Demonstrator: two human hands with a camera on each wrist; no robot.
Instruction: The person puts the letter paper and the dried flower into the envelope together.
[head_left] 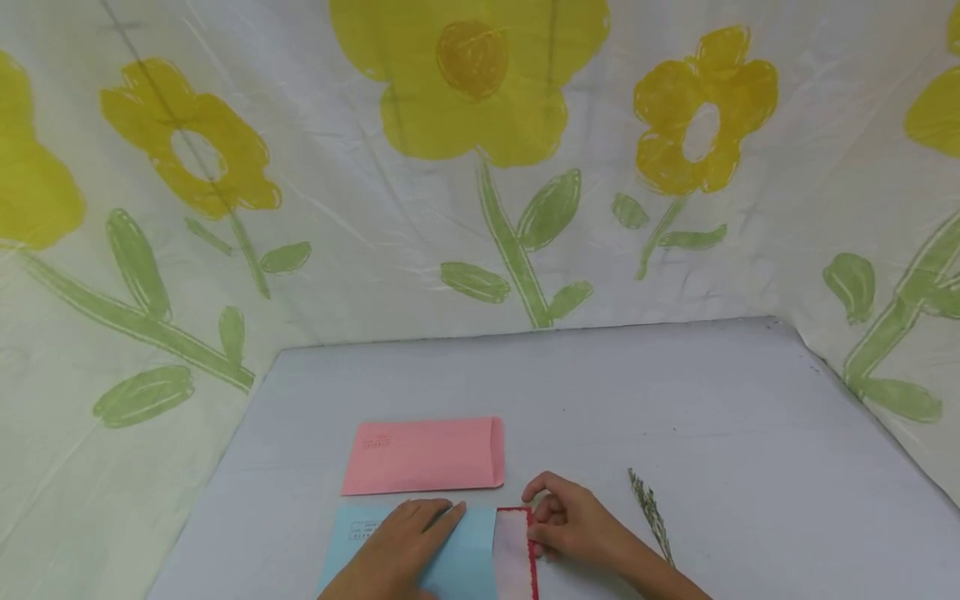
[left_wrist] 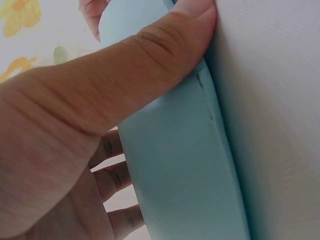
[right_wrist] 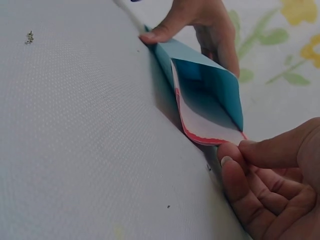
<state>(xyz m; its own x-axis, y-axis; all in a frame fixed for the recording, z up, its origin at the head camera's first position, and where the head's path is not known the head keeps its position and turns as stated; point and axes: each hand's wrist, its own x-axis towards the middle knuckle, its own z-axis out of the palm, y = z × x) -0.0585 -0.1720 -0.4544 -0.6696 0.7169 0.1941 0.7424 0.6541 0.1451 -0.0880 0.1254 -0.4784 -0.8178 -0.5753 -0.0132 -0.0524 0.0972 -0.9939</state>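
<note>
- Nearest me, the left hand [head_left: 401, 550] spans the blue envelope [head_left: 474, 560], thumb at the near long edge and fingers at the far one; it is gripping the envelope across its width, and from the right wrist's side I can see the mouth bowed open.
- That envelope lies at the near part of the table [head_left: 675, 392], its long axis running left to right across the person's front, with a small printed block toward its left end.
- A pale card with a red edging [head_left: 513, 546] sits partly inside, its outer end sticking out of the mouth on the right; how far it reaches inside is hidden from me.
- The right hand [head_left: 573, 521] is just beyond that outer end, pinching the card between thumb and forefinger toward its far corner, the other fingers curled loosely below.
- Everything turns, I'd judge, on this line: card and envelope share the left-right axis, the mouth faces the right hand, which is the nearer of the two to the opening, while the left hand holds farther back along the envelope.
- Over to the right, near the right forearm, lies a dried sprig [head_left: 651, 510], slanting.
- Behind the blue envelope, a pink envelope [head_left: 427, 457] lies parallel and apart from it, flap end rightward.
- Farthest off hangs a white sheet [head_left: 337, 167] painted with yellow flowers.
</note>
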